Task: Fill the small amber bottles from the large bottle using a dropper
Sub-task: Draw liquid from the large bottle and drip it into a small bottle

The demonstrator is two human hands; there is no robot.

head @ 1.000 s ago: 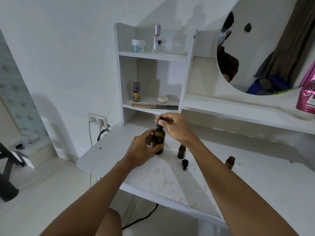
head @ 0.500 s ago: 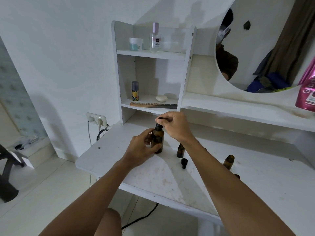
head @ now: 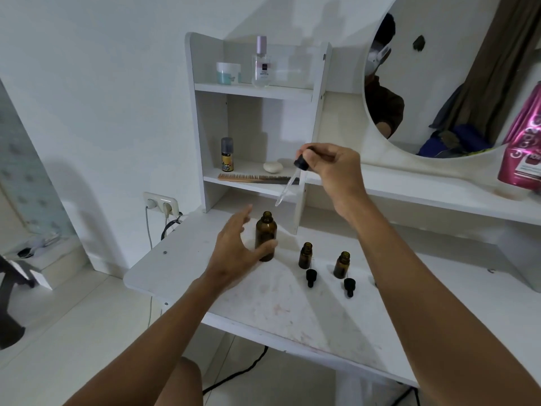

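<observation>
Overhead, the right hand (head: 333, 171) is raised above the counter (head: 278, 312), thumb and fingers pinched round the black top of the dropper (head: 289, 184). The glass tube slants down and to the left, and its tip hangs in the air above and a little right of the large bottle's mouth, not touching it. Left hand (head: 237, 250) is low, with its fingers spread and relaxed to the left of the large bottle (head: 265, 230). Its thumb crosses the front of the bottle's lower body; cannot tell whether it presses there. The large bottle stands upright and uncapped on the counter. To its right, apart from it and from each other, two small amber bottles stand upright with open necks, the nearer small bottle (head: 305, 255) and the farther small bottle (head: 342, 265). A black cap (head: 311, 276) lies just in front of the first and a second black cap (head: 349, 286) in front of the other. Behind them is a white shelf unit (head: 205, 112); its lower shelf holds a comb (head: 257, 178), a small spray can (head: 227, 155) and a pale oval lump (head: 272, 167). The upper shelf holds a jar (head: 228, 72) and a clear bottle (head: 261, 65). A round mirror (head: 439, 83) is on the wall at right, with a pink bottle (head: 524, 153) on the ledge beneath it. A wall socket (head: 161, 202) is at left.
</observation>
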